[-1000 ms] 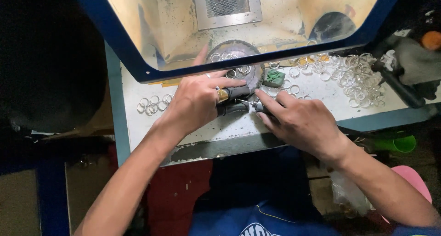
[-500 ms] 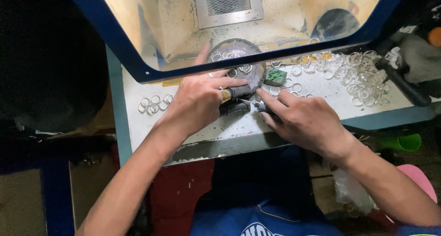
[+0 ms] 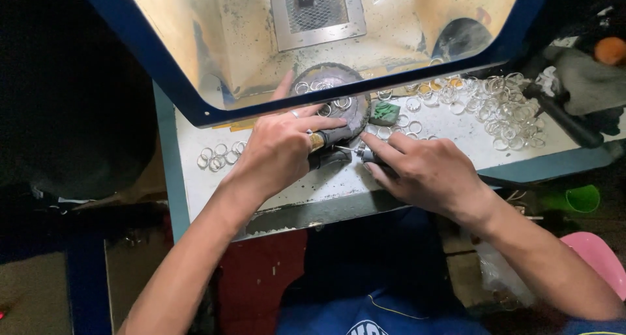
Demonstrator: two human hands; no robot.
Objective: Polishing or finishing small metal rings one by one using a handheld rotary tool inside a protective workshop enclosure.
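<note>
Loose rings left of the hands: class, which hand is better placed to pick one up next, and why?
Probably the left. The left hand lies nearest the small cluster of rings, while the right hand holds the rotary tool on the far side.

The rings (image 3: 218,158) scattered at the left of the bench look like thin bright metal, shiny and smooth, as does the larger heap (image 3: 505,110) at the upper right. The bench top (image 3: 450,130) is matt, pale and scuffed, with a rough, chipped front edge. The round dish (image 3: 352,107) in the centre is dull, dark and grimy. The handpiece (image 3: 366,155) under the right hand (image 3: 427,175) has a polished metal tip; the mandrel (image 3: 329,139) gripped by the left hand (image 3: 277,149) shows a brassy glossy band. The grille (image 3: 316,6) at the top is metal mesh.
</note>
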